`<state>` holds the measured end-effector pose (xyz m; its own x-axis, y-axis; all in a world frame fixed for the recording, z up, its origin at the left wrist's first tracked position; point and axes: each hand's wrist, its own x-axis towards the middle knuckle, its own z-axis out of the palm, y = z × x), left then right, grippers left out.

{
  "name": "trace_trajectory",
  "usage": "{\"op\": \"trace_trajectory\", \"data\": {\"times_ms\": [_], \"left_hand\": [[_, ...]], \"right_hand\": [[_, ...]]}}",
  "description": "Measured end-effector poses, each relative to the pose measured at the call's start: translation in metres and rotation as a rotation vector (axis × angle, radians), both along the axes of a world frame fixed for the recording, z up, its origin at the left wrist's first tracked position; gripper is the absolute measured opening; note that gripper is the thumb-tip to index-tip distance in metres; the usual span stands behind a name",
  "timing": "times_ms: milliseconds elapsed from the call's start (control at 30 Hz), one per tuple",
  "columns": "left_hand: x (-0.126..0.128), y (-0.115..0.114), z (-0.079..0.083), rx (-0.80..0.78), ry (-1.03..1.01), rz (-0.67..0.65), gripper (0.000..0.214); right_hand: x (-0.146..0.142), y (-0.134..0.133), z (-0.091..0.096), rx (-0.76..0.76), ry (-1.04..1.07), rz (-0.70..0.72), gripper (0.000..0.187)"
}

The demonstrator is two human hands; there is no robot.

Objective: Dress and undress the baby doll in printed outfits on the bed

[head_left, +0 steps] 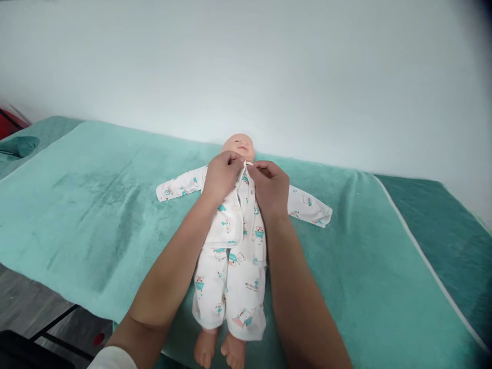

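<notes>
A baby doll (237,142) lies on its back, its bare feet toward me. It wears a white printed jacket (226,225) and matching trousers (246,297), with both jacket sleeves spread out to the sides. At the collar, my left hand (223,177) pinches one front edge of the jacket between thumb and fingers. Just across the neckline, my right hand (270,187) is closed on the opposite collar edge. Below my hands the jacket front hangs open, and snap buttons show along its edges. The exact spot between my fingertips is partly hidden.
A light green cover (92,205) is spread over the table, with darker green cloth (442,225) at the right end. A white wall (246,66) rises behind it. At far left is a red object (9,123); dark metal legs (57,328) stand at lower left.
</notes>
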<state>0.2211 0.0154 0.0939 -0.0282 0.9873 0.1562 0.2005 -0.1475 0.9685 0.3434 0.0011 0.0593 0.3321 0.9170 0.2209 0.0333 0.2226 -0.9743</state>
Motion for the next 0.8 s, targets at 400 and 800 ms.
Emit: {"op": "trace_trajectory", "data": {"times_ms": [400,800], "left_hand": [[-0.006,0.0,-0.012,-0.088,-0.2,-0.071,0.007],[-0.007,0.002,-0.017,-0.069,-0.233,-0.111,0.006]], "right_hand": [[-0.002,0.002,-0.005,0.015,0.078,0.03,0.023],[-0.002,-0.001,-0.006,0.018,0.008,0.041,0.022]]}}
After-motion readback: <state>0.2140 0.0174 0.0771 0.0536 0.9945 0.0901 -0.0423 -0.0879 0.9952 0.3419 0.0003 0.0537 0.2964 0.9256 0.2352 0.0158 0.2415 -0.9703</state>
